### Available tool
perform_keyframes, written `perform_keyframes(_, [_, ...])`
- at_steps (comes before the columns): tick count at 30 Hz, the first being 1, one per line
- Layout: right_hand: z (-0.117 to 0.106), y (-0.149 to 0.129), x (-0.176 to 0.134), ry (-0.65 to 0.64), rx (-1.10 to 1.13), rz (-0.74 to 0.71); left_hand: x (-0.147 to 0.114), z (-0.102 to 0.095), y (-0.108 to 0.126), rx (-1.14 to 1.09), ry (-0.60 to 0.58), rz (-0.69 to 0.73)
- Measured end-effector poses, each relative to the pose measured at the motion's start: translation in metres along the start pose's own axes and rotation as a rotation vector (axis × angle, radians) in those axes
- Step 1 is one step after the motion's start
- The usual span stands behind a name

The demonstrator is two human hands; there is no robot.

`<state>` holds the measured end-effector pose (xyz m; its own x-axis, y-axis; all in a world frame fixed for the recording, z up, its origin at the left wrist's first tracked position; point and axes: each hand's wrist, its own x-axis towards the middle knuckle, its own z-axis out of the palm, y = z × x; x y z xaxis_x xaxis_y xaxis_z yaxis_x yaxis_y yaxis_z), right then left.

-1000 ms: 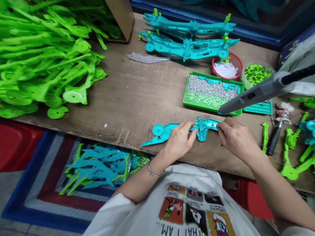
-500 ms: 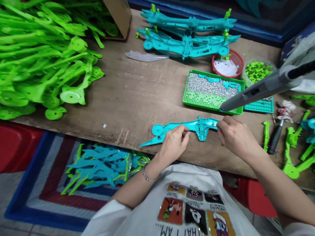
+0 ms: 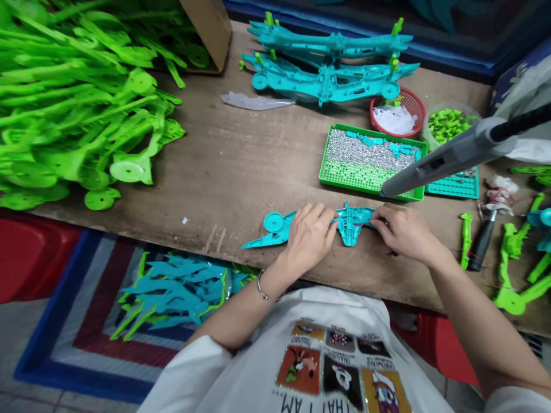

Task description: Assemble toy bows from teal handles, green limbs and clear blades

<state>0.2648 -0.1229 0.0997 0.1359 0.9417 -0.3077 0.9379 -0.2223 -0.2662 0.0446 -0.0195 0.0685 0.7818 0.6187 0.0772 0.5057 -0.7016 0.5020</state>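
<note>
The left hand [image 3: 310,235] lies palm down over the turquoise plastic piece [image 3: 349,221], its fingers close together and curled across it, the thumb near the piece's middle, holding it. The right hand [image 3: 402,229] has its thumb and fingertips drawn together, pinching the piece's other end. So the piece sits under the left hand and runs between the two: the crosswise middle shows in the gap, while the end with the round disc and the pointed tip stick out to the left of the left hand. It lies flat on the table [image 3: 206,160].

Just beyond the right hand hangs a grey tool [image 3: 434,163], slanting over a green tray [image 3: 353,182] of small metal bits [image 3: 365,150]. Farther beyond that hand stand a red basket [image 3: 419,112] and a bowl of green bits [image 3: 450,125]. To its right lie a slim green part [image 3: 465,241] and a black handle [image 3: 481,244]. Well beyond the left hand are more turquoise pieces [image 3: 297,80]; far to its left, a green heap [image 3: 86,115].
</note>
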Motion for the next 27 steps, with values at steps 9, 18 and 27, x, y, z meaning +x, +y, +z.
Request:
perform_keyframes(9, [-0.001, -0.009, 0.003, 0.024, 0.046, -0.013, 0.011, 0.003, -0.004, -0.024, -0.101, 0.075])
perform_keyframes(18, [0.012, -0.009, 0.002, 0.095, 0.170, 0.043, 0.014, 0.003, -0.003, -0.018, -0.117, 0.053])
perform_keyframes(27, [0.019, 0.002, -0.001, 0.105, 0.265, 0.027, -0.028, 0.011, 0.003, -0.429, 0.216, -0.114])
